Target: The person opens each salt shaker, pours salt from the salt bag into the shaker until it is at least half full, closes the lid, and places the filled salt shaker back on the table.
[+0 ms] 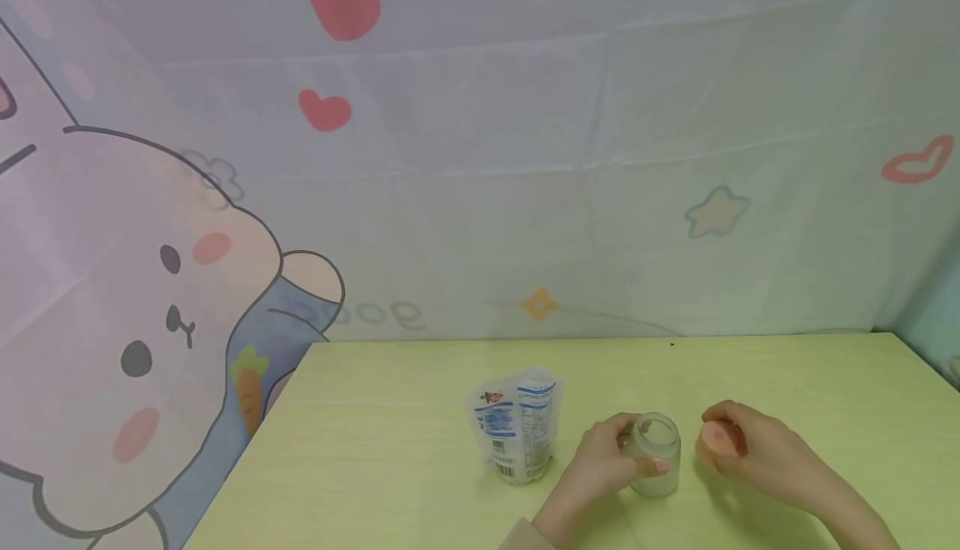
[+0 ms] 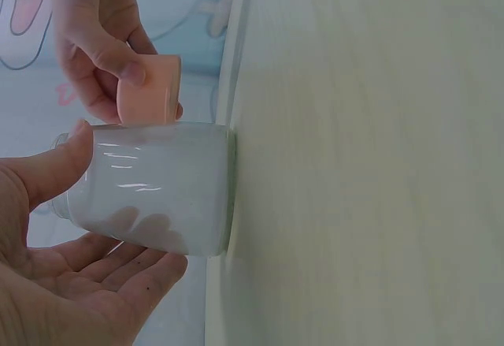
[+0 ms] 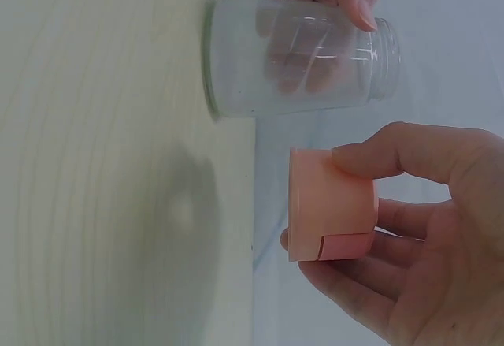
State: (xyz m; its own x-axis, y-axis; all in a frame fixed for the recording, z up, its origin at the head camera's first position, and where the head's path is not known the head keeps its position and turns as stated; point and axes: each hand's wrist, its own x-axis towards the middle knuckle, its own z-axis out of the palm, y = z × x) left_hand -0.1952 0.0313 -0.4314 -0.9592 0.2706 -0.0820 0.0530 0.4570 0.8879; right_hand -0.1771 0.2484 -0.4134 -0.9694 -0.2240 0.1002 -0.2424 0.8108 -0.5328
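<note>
Gripping a clear glass jar with the left hand: thumb across the near side, fingers behind the glass. Jar upright, base apparently on the counter, mouth uncovered. Right hand pinches a short peach cap between thumb and fingers, raised off the surface, just beside the jar, below the level of its mouth.

Risks, as judged from here:
- Tipping. Smooth glass, light hold. A sideways knock from the cap or a hard press on the rim could lean the jar over, especially if the left fingers slacken.
- Dropping the cap. It seems held mostly by the fingertips on a smooth curved wall; a regrip in mid-air could let it fall and roll.
- Bad seating. Should the cap go on the jar, a tilted approach might catch the neck on one side; whether the two fit cannot be told, the cap's underside being hidden.
- Spinning. Any twist might turn the jar inside the left hand.
- Pouch. Soft plastic, standing near the left hand on its outer side; a careless wrist swing could topple it. Whether its top is sealed: cannot tell.
</note>
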